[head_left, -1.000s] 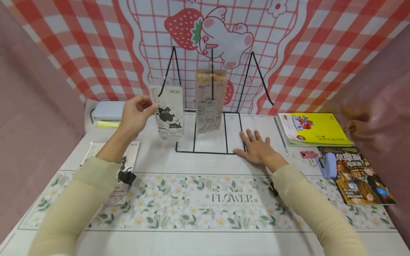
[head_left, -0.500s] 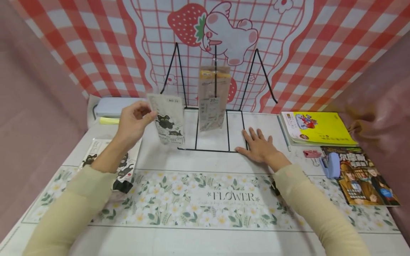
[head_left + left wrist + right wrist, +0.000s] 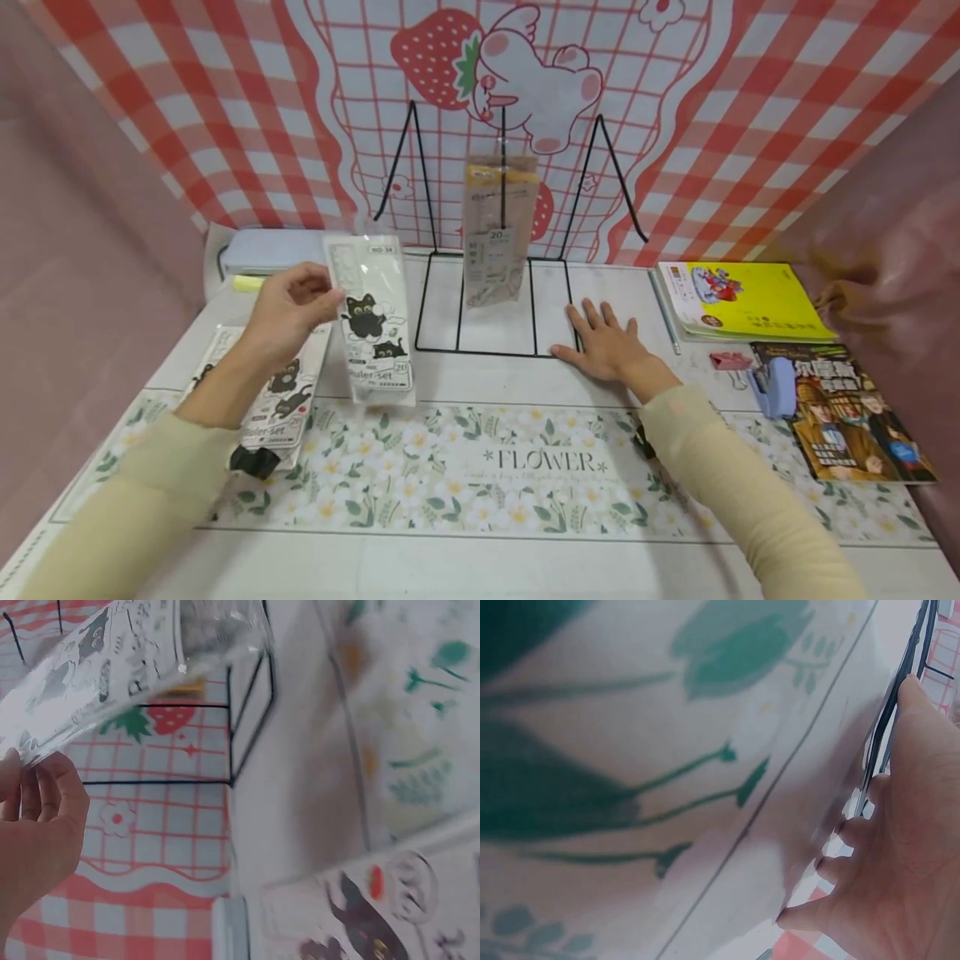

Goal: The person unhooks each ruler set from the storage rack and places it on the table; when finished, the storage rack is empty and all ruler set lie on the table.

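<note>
My left hand (image 3: 288,312) pinches the left edge of a ruler set packet (image 3: 377,325), a clear-fronted pack with black cats, and holds it up in front of the rack's left hook. In the left wrist view, thumb and fingers grip the edge of the same packet (image 3: 127,664). My right hand (image 3: 603,342) lies flat with spread fingers at the front right corner of the black wire rack (image 3: 487,353). A brown packet with a yellow top (image 3: 498,250) hangs on the middle hook. More cat ruler packets (image 3: 288,392) lie on the table, partly behind my left forearm.
At the right sit a yellow book (image 3: 750,304), a magazine (image 3: 855,433), a blue stapler-like item (image 3: 776,390), a pink binder clip (image 3: 730,361) and a pencil (image 3: 666,312). A pale blue case (image 3: 270,248) stands at the back left.
The ruler set packet has come off the left hook and moved toward me and slightly left with my left hand. My right hand keeps its place on the rack.
</note>
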A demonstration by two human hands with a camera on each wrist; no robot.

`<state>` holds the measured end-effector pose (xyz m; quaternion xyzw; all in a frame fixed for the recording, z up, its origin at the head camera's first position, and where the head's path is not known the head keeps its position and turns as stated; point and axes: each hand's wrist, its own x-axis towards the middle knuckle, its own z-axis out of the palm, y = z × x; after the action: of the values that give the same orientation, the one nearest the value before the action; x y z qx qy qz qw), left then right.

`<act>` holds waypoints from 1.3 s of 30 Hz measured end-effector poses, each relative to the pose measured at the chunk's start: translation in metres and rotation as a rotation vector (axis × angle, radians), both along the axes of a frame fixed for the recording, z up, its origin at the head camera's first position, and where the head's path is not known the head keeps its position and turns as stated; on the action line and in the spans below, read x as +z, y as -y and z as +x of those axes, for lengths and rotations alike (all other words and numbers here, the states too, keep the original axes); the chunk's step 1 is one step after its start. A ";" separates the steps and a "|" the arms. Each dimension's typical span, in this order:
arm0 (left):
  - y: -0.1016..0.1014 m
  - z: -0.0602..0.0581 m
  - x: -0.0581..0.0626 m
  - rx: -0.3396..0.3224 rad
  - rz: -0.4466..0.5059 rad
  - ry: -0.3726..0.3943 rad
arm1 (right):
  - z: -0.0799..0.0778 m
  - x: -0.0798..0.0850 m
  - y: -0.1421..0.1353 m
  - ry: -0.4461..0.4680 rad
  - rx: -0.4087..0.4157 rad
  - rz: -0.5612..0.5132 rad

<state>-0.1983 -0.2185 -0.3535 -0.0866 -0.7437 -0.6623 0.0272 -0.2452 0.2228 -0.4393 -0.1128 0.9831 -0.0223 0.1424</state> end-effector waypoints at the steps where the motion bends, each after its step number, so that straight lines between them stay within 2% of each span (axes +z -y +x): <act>1: 0.003 0.000 -0.003 -0.002 -0.018 0.030 | 0.000 0.000 0.000 -0.001 0.001 -0.003; 3: 0.007 0.000 -0.011 -0.016 -0.033 0.074 | 0.001 0.000 0.000 -0.004 0.001 -0.008; 8: 0.017 0.001 -0.033 -0.054 -0.166 0.092 | 0.001 0.000 0.000 -0.007 0.002 -0.016; 12: 0.022 0.003 -0.046 -0.033 -0.271 0.124 | 0.000 0.001 0.000 -0.001 0.000 -0.012; 19: 0.022 0.006 -0.064 -0.030 -0.443 0.279 | 0.000 0.002 -0.001 0.004 -0.005 -0.015; 21: 0.021 0.008 -0.068 -0.019 -0.491 0.300 | 0.000 0.001 -0.001 0.002 -0.004 -0.014; 25: 0.018 0.012 -0.070 0.015 -0.532 0.310 | 0.000 0.000 -0.001 0.001 -0.001 -0.010; 32: 0.013 0.015 -0.065 0.080 -0.617 0.340 | 0.000 0.000 0.000 0.000 0.004 -0.005; 35: 0.011 0.017 -0.061 0.088 -0.669 0.333 | 0.000 0.001 0.000 0.002 0.003 -0.001; 39: 0.009 0.019 -0.056 0.094 -0.730 0.279 | 0.000 0.001 0.000 0.003 0.000 0.000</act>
<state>-0.1793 -0.2278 -0.4100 0.0345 -0.9300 -0.3578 -0.0767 -0.2448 0.2231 -0.4387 -0.1128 0.9829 -0.0224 0.1438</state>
